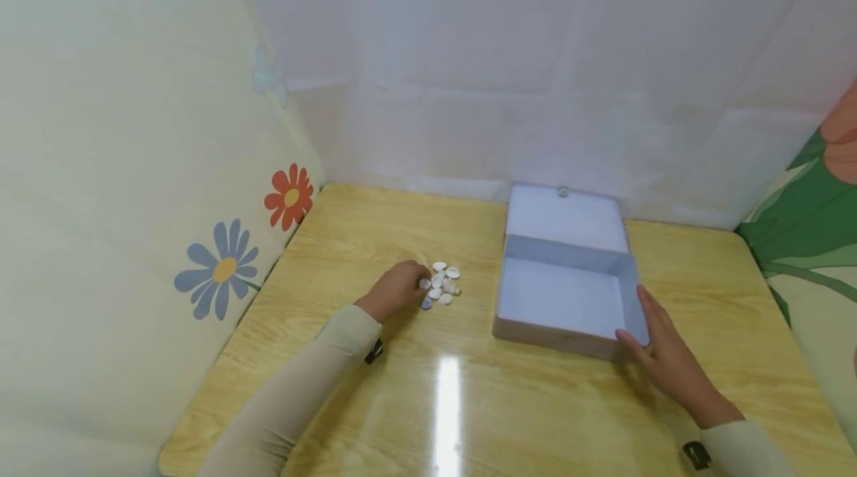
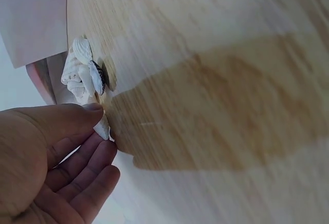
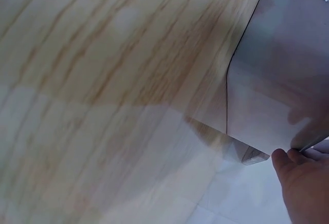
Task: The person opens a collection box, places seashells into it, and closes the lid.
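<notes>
A small pile of pale seashells (image 1: 438,283) lies on the wooden table, left of an open metal box (image 1: 562,291). My left hand (image 1: 396,289) is at the pile's left edge. In the left wrist view, its thumb and fingertips pinch a whitish seashell (image 2: 103,127) close over the tabletop. More shells (image 2: 82,67) are heaped just beyond, one with a dark ribbed edge. My right hand (image 1: 669,358) holds the box at its front right corner, thumb at the front rim and fingers along the right side. The right wrist view shows the box's outer wall (image 3: 277,75) beside the fingertips.
The box's lid (image 1: 565,216), with a small clasp, is hinged back toward the white cloth (image 1: 435,53) behind the table. A flowered cloth (image 1: 120,127) hangs along the left side, another at the right. Light glares off the wooden table (image 1: 375,417) in front.
</notes>
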Action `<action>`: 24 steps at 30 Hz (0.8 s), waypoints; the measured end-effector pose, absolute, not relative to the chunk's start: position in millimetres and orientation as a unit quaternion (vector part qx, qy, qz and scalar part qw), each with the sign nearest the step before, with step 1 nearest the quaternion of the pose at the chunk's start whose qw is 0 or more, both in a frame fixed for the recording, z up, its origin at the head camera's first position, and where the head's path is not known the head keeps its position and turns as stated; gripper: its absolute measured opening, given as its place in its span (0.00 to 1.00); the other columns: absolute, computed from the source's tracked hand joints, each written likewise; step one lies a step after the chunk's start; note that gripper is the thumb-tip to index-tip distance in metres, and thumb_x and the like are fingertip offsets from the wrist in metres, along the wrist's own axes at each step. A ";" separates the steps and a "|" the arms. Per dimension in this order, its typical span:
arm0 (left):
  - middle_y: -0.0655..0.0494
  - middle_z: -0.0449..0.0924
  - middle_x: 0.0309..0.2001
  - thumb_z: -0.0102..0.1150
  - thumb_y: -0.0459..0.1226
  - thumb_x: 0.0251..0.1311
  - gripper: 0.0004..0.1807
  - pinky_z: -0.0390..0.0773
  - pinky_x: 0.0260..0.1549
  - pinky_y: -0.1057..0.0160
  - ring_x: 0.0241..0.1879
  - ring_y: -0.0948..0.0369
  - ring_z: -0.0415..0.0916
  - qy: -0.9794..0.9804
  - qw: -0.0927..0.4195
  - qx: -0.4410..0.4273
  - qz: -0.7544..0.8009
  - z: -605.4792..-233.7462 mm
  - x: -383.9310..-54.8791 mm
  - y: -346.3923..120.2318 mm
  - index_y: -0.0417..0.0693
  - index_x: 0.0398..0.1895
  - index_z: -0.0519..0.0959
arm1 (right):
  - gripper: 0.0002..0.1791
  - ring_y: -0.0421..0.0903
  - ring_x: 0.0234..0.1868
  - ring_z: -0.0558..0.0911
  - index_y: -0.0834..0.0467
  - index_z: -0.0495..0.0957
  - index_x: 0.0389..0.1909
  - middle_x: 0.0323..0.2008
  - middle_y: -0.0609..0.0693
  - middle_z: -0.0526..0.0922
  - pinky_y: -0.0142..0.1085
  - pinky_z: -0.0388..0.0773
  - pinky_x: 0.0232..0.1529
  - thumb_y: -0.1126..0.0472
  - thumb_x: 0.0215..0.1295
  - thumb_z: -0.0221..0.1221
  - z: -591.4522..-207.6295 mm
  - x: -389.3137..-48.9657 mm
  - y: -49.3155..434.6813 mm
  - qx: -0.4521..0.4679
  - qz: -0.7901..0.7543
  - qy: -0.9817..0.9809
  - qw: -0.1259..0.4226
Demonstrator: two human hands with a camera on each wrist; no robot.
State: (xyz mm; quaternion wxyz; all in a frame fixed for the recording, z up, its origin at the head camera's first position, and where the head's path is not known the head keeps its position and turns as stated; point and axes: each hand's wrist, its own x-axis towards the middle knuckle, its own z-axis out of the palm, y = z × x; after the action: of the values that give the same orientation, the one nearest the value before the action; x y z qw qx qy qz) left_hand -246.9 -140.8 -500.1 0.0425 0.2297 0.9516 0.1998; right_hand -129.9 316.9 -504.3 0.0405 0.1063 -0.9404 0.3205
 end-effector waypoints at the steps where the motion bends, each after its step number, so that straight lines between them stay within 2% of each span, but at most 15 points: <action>1: 0.45 0.81 0.38 0.65 0.30 0.54 0.12 0.78 0.46 0.52 0.40 0.50 0.78 0.951 0.042 0.232 0.200 -499.6 -246.4 -140.7 0.35 0.43 0.83 | 0.47 0.73 0.70 0.50 0.59 0.36 0.77 0.73 0.71 0.45 0.68 0.49 0.64 0.50 0.71 0.56 -504.5 -129.5 317.0 0.105 0.321 -0.940 0.041; 8: 0.46 0.82 0.37 0.65 0.30 0.55 0.10 0.78 0.45 0.52 0.39 0.50 0.78 0.950 0.038 0.239 0.198 -497.2 -246.1 -142.0 0.35 0.41 0.83 | 0.47 0.73 0.70 0.50 0.60 0.36 0.77 0.73 0.71 0.46 0.68 0.49 0.64 0.50 0.71 0.56 -504.5 -128.8 315.6 0.106 0.322 -0.940 0.046; 12: 0.46 0.82 0.41 0.65 0.32 0.60 0.12 0.79 0.46 0.53 0.43 0.51 0.79 0.951 0.040 0.226 0.205 -490.3 -249.6 -141.6 0.36 0.45 0.82 | 0.47 0.73 0.69 0.51 0.61 0.38 0.77 0.73 0.71 0.46 0.67 0.50 0.64 0.51 0.71 0.57 -505.1 -129.9 315.4 0.111 0.321 -0.939 0.054; 24: 0.51 0.80 0.49 0.62 0.37 0.64 0.16 0.78 0.49 0.59 0.49 0.56 0.78 0.942 0.018 0.262 0.212 -437.1 -259.2 -97.9 0.41 0.53 0.79 | 0.47 0.74 0.69 0.51 0.64 0.40 0.76 0.71 0.73 0.48 0.67 0.49 0.65 0.54 0.70 0.59 -508.7 -129.8 315.8 0.127 0.338 -0.930 0.068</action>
State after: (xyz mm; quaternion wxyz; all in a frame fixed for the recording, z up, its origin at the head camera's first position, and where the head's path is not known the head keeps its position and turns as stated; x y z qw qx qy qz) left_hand -259.2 -97.9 -437.1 0.0179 0.2616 0.9415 0.2116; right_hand -129.8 315.8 -508.7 0.0675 0.1268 -0.9301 0.3380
